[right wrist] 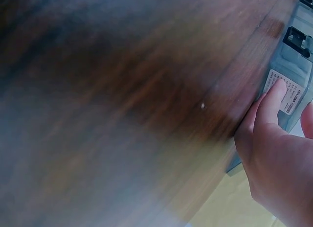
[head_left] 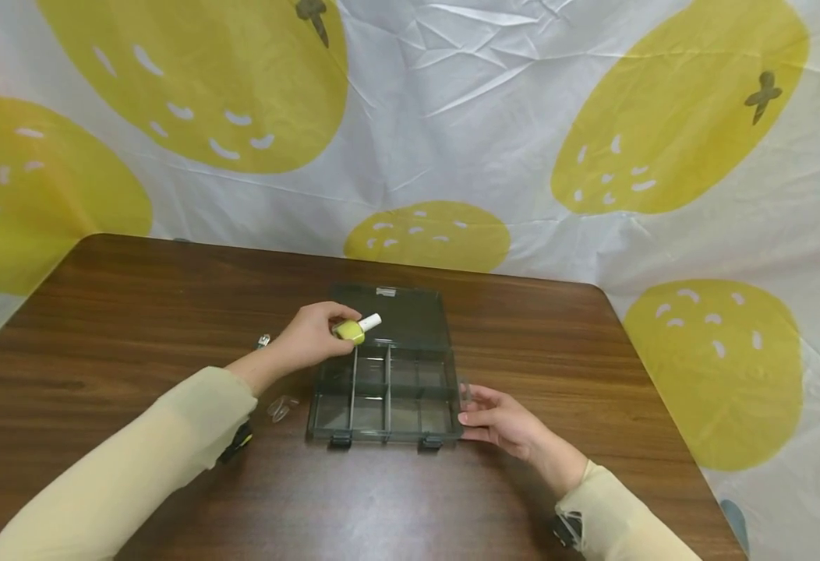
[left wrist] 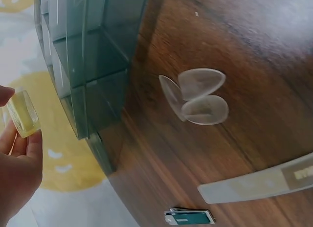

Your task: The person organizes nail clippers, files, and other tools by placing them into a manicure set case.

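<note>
My left hand (head_left: pixel 308 335) pinches a yellow nail polish bottle (head_left: pixel 349 333) with a white cap, over the open storage box (head_left: pixel 370 409). In the left wrist view, the thumb and fingers hold the bottle's glass body (left wrist: pixel 23 113). The box is dark, see-through and split into compartments, with its lid (head_left: pixel 406 315) laid back on the far side. My right hand (head_left: pixel 504 425) grips the box's right side, thumb at the rim. In the right wrist view, fingers lie against a white printed label (right wrist: pixel 291 95) on the box; some fingertips are hidden.
Left of the box lie several clear petal-shaped pieces (left wrist: pixel 202 83), a nail clipper (left wrist: pixel 190 217) and a pale curved nail file (left wrist: pixel 254 183). Two black latches (head_left: pixel 341 441) project from the box's near edge. A patterned cloth (head_left: pixel 417 156) hangs behind the wooden table (head_left: pixel 557 351).
</note>
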Available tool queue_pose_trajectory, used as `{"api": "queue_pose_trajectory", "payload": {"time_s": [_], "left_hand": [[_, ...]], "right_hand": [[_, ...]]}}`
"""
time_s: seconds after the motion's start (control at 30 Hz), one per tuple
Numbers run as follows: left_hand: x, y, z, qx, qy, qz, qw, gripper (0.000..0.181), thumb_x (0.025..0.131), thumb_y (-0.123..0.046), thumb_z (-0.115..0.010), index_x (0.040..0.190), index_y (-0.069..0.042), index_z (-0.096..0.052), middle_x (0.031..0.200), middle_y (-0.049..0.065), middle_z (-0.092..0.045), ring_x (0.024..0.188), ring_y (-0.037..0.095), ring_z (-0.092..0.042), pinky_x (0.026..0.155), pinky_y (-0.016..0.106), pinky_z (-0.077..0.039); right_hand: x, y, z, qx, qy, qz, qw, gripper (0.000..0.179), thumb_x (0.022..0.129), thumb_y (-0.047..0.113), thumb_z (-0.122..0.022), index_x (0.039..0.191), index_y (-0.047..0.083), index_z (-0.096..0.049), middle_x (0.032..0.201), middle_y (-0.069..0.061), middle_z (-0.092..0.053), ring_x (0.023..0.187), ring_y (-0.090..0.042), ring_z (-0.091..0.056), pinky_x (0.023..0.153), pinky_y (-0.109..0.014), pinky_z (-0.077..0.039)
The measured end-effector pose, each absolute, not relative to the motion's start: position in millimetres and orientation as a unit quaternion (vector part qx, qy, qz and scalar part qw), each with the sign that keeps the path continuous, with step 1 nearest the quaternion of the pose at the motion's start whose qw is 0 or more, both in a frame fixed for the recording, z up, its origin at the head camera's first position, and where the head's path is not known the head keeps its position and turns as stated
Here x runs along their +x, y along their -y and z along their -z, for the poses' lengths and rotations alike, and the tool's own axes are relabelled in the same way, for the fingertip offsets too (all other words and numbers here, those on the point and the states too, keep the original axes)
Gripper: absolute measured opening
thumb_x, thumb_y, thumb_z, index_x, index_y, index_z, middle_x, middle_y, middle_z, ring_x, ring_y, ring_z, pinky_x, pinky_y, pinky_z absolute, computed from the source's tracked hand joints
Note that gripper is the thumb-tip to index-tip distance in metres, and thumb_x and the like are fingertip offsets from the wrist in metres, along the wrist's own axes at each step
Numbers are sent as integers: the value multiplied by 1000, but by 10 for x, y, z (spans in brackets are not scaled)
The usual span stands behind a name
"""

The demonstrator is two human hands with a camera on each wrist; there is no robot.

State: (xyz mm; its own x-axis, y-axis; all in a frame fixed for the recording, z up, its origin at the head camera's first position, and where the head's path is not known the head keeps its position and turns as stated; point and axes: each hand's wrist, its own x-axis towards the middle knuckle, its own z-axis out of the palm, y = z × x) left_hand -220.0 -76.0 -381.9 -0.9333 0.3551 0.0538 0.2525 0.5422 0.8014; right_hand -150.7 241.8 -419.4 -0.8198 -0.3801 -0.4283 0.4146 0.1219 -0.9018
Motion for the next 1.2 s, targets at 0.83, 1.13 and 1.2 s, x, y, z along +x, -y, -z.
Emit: {"api": "queue_pose_trajectory", "payload": {"time_s": [0.83, 1.13, 1.2], "left_hand": [[-2162, 155, 3876, 239, -863, -433, 99, 41, 73, -5, -67, 114, -1, -63, 114, 15, -62, 86, 17, -55, 64, 19, -42], [-2134, 45, 3933, 236, -856, -446, 117, 40, 75, -6, -69, 115, -1, -63, 114, 13, -61, 85, 16, -54, 64, 19, -43], [-2130, 37, 3940, 235, -855, -447, 117, 40, 75, -5, -69, 114, -1, -63, 113, 12, -61, 85, 16, -53, 63, 19, -43]], "right_hand": [[-1502, -2389, 4221, 13, -677, 666, 311, 62, 87, -4, -54, 140, -10, -22, 96, -1, -51, 79, -5, -57, 76, -24, -55], [-1500, -2390, 4230, 11, -679, 666, 310, 60, 86, -3, -55, 138, -10, -26, 95, 0, -52, 80, -6, -57, 76, -25, -55], [-1506, -2391, 4230, 9, -679, 666, 310, 60, 86, -3, -55, 139, -10, -26, 95, 0, -52, 80, -6, -57, 76, -25, -55]]}}
